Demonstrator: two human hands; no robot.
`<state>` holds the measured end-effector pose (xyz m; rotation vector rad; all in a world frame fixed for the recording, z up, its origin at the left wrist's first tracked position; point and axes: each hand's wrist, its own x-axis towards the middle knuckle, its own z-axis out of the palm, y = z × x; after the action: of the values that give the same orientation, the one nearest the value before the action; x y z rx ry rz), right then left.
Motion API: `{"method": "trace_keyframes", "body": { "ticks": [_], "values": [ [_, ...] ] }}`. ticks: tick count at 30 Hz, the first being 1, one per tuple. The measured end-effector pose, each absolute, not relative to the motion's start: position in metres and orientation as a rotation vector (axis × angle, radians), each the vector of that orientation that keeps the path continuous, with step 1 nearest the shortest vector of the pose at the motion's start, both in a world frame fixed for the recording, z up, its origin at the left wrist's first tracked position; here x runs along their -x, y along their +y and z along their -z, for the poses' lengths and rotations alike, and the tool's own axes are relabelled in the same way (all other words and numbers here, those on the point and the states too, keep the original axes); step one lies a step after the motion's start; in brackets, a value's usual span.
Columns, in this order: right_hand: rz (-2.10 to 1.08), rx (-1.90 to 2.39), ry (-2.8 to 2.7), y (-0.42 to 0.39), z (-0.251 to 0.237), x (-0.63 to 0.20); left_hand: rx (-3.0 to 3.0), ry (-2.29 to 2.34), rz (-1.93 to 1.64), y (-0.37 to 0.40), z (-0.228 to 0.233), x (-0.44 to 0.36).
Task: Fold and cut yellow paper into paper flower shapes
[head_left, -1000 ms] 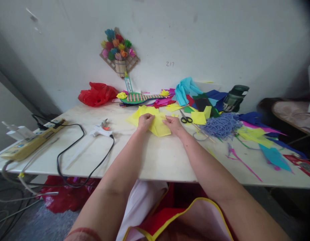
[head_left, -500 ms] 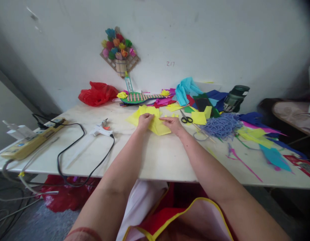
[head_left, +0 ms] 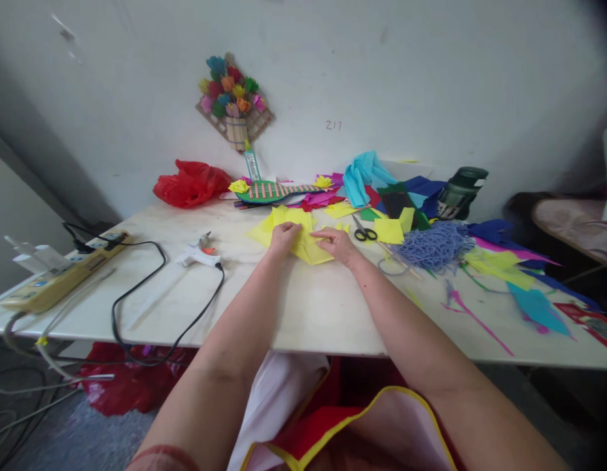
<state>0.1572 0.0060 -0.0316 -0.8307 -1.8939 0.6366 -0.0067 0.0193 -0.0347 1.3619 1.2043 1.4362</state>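
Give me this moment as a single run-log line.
left hand: pressing on yellow paper | right hand: on the same sheet | scissors: right of hands, untouched | glue gun: left, on table

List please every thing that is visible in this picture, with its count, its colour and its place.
yellow paper: one, yellow, table middle, under both hands
scissors: one pair, black handles, right of the yellow paper
glue gun: one, white, left of the hands, black cord
power strip: one, yellowish, table's left edge
red bag: one, red, by the wall
string pile: one, blue-purple, right of the scissors
paper scraps: many, mixed colours, right side
dark container: one, dark green, back right
flower decoration: one, multicoloured, on the wall
table: one, whitish
left hand: resting on the yellow paper
right hand: resting on the yellow paper
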Motion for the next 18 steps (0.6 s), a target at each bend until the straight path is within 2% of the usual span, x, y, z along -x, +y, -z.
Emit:
{"method": "trace_keyframes", "body": {
  "ticks": [13,18],
  "values": [
    [-0.717,0.817,-1.92,0.006,0.0313,-0.1573,-1.429,1.218,-1.394,0.0144,0.0321,0.0061],
    [-0.936,0.834,-1.768,0.0038,0.0292,-0.1585,-1.443,1.176,-1.387,0.014,0.0321,0.0066]
  ]
}}
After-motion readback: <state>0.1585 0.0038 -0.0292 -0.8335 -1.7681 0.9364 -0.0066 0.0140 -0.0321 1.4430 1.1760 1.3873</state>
